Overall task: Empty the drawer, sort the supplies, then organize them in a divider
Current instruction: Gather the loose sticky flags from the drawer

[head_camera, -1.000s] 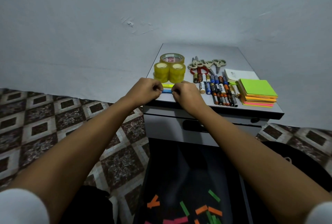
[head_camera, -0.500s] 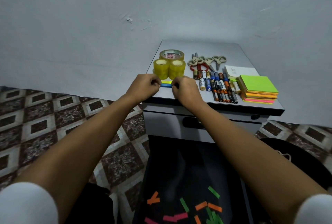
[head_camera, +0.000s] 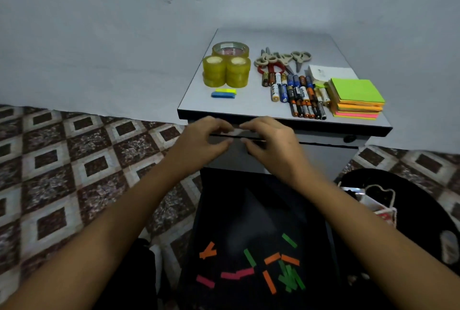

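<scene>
- Sticky strips now lie by themselves on the cabinet top. Half a second ago both hands were pinching them there.
- The left hand and the right hand have come back off the top. They hang in the air in front of the cabinet's front edge, above the open drawer.
- Both hands have loose, bent fingers that face each other. Nothing is held in them. They look a bit blurry.
- The strips are two small piles, a yellow pile at the back and a blue pile at the front. They touch along their long sides.
- The long way of each pile runs left to right, along the front edge of the top.
- The piles sit on the left part of the top, just in front of the tape rolls but not touching them.
- To the right are the scissors, then the batteries, lying with their long way front to back.
- At the far right is a stack of sticky notes with green on top.
- The drawer is black and pulled out toward the person. Loose strips in orange, green and pink lie scattered on its floor, pointing all different ways.
</scene>
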`<control>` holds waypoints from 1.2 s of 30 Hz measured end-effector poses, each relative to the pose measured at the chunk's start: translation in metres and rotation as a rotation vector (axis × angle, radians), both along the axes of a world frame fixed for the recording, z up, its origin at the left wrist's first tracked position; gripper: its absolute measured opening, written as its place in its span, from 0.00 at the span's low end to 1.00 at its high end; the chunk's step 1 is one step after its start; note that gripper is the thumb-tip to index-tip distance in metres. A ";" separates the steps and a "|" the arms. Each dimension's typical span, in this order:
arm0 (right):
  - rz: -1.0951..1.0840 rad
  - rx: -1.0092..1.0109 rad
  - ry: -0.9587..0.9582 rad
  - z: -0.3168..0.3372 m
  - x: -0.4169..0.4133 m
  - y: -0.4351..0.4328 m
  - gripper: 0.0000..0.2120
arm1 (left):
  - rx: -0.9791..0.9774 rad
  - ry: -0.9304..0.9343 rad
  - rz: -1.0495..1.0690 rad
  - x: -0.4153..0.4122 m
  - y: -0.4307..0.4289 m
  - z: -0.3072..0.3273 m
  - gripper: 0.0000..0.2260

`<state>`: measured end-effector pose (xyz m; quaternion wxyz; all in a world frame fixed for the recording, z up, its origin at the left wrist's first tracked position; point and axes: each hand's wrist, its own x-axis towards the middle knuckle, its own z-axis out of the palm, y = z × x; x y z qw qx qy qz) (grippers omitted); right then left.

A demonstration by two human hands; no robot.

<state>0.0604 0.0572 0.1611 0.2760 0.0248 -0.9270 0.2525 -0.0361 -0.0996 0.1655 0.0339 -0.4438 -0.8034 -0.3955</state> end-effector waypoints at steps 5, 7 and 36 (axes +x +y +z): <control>0.044 -0.078 -0.148 -0.051 0.046 0.001 0.13 | -0.151 -0.128 -0.086 0.032 -0.002 -0.053 0.09; 0.034 -0.090 -0.245 -0.073 0.062 0.003 0.14 | -0.216 -0.208 -0.090 0.042 0.001 -0.075 0.09; -0.505 -0.196 -1.002 -0.243 0.097 0.069 0.10 | -0.960 -0.044 -0.377 0.083 0.018 -0.256 0.18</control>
